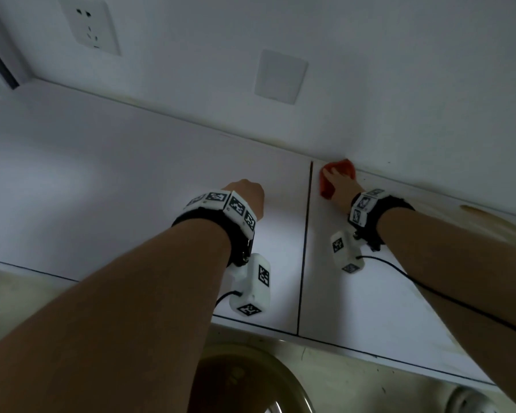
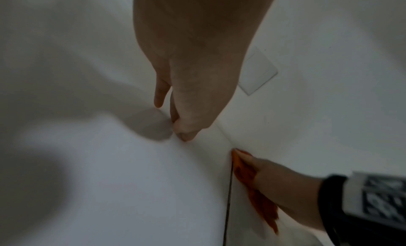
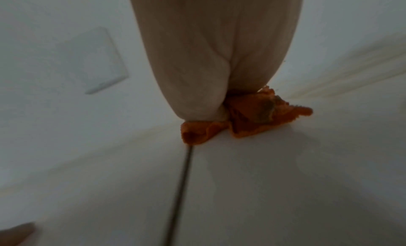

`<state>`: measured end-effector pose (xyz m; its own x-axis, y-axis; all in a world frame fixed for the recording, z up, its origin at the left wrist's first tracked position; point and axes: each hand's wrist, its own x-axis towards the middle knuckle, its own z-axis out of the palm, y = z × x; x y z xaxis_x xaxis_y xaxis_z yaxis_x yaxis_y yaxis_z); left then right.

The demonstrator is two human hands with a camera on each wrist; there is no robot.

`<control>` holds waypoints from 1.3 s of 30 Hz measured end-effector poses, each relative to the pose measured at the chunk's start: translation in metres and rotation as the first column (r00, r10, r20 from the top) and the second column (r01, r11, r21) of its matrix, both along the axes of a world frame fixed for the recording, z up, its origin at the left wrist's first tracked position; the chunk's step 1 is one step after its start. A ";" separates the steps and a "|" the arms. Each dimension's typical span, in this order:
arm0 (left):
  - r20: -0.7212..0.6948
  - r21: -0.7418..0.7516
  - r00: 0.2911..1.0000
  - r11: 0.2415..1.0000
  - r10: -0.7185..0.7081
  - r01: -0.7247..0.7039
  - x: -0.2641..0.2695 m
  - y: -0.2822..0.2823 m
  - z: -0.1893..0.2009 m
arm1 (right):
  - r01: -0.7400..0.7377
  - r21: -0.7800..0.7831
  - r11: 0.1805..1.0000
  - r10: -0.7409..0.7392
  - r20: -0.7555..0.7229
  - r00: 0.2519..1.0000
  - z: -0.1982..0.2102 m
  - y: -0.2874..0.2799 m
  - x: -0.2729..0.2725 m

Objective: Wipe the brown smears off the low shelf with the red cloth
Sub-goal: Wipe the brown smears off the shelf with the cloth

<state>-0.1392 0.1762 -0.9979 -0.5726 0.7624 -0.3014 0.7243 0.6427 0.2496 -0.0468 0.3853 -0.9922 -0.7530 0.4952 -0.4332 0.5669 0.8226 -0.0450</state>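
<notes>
The low white shelf (image 1: 102,180) runs along a white wall. My right hand (image 1: 337,178) lies with straight fingers on the crumpled red cloth (image 1: 340,166) and presses it into the joint between shelf and wall, just right of a dark seam (image 1: 307,234). In the right wrist view the red cloth (image 3: 248,123) bulges out from under my right hand (image 3: 197,93) and carries a brown stain. A brown smear (image 1: 483,216) lies on the shelf further right. My left hand (image 1: 246,193) rests on the shelf left of the seam, fingers (image 2: 184,131) curled under, holding nothing.
On the wall above are a power socket (image 1: 90,25) and a blank cover plate (image 1: 280,76). A faint yellowish streak (image 3: 142,135) follows the wall joint. Below the shelf's front edge stands a round metal basin (image 1: 251,380). A black cable (image 1: 414,281) trails from my right wrist.
</notes>
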 end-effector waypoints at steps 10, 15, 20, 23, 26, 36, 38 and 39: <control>-0.026 -0.051 1.000 0.999 -0.018 0.017 0.011 0.003 0.002 | -0.179 -0.084 0.980 0.178 -0.020 0.984 -0.005 -0.062 0.018; 0.005 -0.059 1.000 0.998 -0.023 0.023 0.009 0.001 -0.002 | -0.175 -0.023 0.984 0.176 0.016 0.984 -0.002 -0.033 -0.001; -0.002 -0.064 1.000 0.998 -0.023 0.022 0.008 0.003 -0.001 | -0.039 -0.014 0.999 0.039 0.035 0.999 -0.002 -0.008 0.027; -0.015 -0.050 1.000 0.998 -0.026 0.025 0.011 0.004 -0.002 | 0.014 -0.003 1.000 -0.014 0.036 0.999 -0.001 -0.016 0.054; -0.020 -0.040 1.000 0.999 -0.001 0.000 0.016 0.004 0.000 | -0.074 -0.092 0.993 0.076 0.022 0.997 0.003 -0.052 0.063; -0.251 -0.064 0.966 0.997 -0.066 0.051 0.044 0.007 0.005 | -0.198 -0.096 0.975 0.203 0.043 0.978 0.002 -0.057 0.027; -0.260 -0.040 0.959 0.993 -0.113 0.107 0.047 0.010 0.004 | -0.168 -0.089 0.982 0.174 0.065 0.983 0.000 -0.042 0.029; -0.254 -0.030 0.958 0.991 -0.135 0.132 0.049 0.013 0.004 | -0.137 -0.086 0.987 0.143 0.075 0.987 0.001 -0.034 0.034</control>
<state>-0.0898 0.1890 -0.9939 -0.5252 0.8341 -0.1688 0.8421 0.5380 0.0385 -0.0128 0.3511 -0.9916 -0.7735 0.3485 -0.5294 0.4510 0.8895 -0.0736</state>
